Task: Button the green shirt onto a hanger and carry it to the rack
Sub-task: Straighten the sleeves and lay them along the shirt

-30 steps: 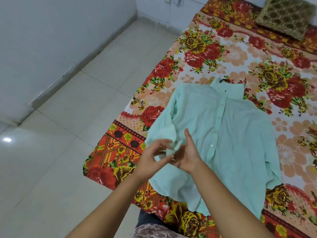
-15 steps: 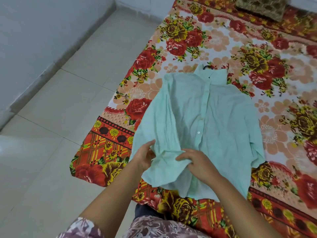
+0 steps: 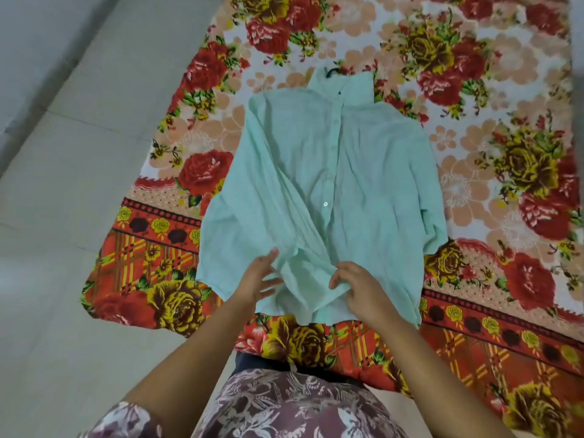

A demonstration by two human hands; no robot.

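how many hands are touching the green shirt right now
2. The left hand lies with straight fingers on the green shirt near its hem; the right hand pinches fabric just beside it.

Mint-green shirt (image 3: 331, 184); red-floral bedsheet (image 3: 474, 90); grey floor (image 3: 63, 216)

Sheet (image 3: 474, 90): floral bedsheet, red & yellow roses w/ green leaves, peach flowers on white ground; runs centre to far right.
Border (image 3: 151, 241): sheet's left & near edge, orange-red band w/ yellow plaid lines, plus a row of dark & yellow rosettes.
Sheet corner (image 3: 94, 298): near left, lies flat on floor, big yellow rose beside it.
Floor (image 3: 63, 216): pale grey tiles, left & near left, thin grout lines.
Wall (image 3: 31, 42): far left, plain grey, blurred; meets floor on a diagonal.
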